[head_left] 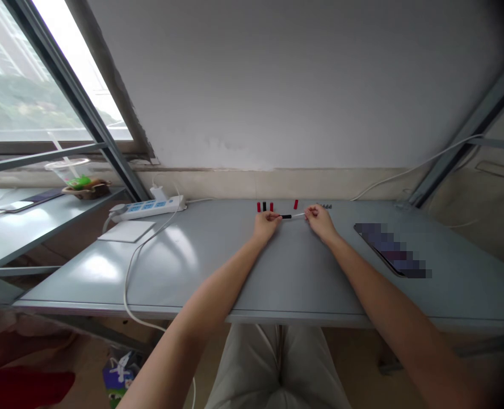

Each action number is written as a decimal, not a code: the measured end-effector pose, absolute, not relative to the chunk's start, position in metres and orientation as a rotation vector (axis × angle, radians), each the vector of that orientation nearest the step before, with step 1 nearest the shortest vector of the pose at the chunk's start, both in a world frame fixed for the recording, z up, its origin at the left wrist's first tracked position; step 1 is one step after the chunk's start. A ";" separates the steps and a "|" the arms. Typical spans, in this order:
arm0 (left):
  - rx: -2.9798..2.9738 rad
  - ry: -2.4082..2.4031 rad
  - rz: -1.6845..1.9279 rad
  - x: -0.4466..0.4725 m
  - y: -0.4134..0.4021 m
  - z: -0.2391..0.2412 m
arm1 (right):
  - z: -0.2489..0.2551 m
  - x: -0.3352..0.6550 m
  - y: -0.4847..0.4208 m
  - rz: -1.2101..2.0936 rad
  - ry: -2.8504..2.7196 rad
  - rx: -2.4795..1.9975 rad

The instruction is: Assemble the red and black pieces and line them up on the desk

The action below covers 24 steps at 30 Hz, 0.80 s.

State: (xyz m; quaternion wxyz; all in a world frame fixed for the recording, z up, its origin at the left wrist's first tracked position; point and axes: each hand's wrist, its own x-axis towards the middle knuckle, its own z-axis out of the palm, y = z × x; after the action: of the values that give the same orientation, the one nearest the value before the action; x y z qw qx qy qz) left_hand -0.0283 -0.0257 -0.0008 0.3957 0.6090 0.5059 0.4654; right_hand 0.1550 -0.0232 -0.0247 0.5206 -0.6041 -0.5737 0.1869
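Note:
A slim pen-like stick [286, 216], black on the left and thin and whitish on the right, spans the gap between my hands just over the desk. My left hand [265, 222] is closed, its fingertips pinching the black end. The fingers of my right hand [319, 219] pinch the thin pale end. Just beyond my left hand are two small red cylinders [259, 207] with a black cylinder [264, 207] between them. Another red cylinder [295, 204] lies farther right, past the stick. Several small grey pieces [326, 206] sit behind my right hand, partly hidden by it.
A phone [390, 250] with a blurred screen lies on the grey desk [303, 284], right of my arm. At the left are a white power strip [154, 208], a flat white square [126, 231] and a trailing white cable [128, 272]. The wall [277, 85] rises behind.

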 end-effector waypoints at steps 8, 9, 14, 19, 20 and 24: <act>1.504 1.260 1.181 -0.029 -0.025 -0.002 | -0.021 0.152 -0.027 0.588 -1.290 -1.426; 1.493 1.258 1.175 -0.030 -0.026 -0.002 | -0.020 0.152 -0.028 0.621 -1.265 -1.425; 1.438 1.238 1.133 -0.031 -0.028 0.003 | -0.016 0.149 -0.032 0.764 -1.180 -1.408; 1.401 1.229 1.123 -0.032 -0.028 0.004 | -0.014 0.149 -0.033 0.825 -1.177 -1.382; 1.400 1.227 1.126 -0.032 -0.028 0.005 | -0.014 0.149 -0.034 0.827 -1.177 -1.371; 1.395 1.156 1.133 -0.031 -0.029 0.005 | -0.013 0.149 -0.034 0.862 -1.181 -1.334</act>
State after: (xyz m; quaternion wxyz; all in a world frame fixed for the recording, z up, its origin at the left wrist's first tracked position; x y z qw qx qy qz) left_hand -0.0310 -0.0290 0.0055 0.4815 0.5722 0.4741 0.4647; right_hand 0.1489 -0.0343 -0.0130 0.5490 -0.5633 -0.4986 0.3642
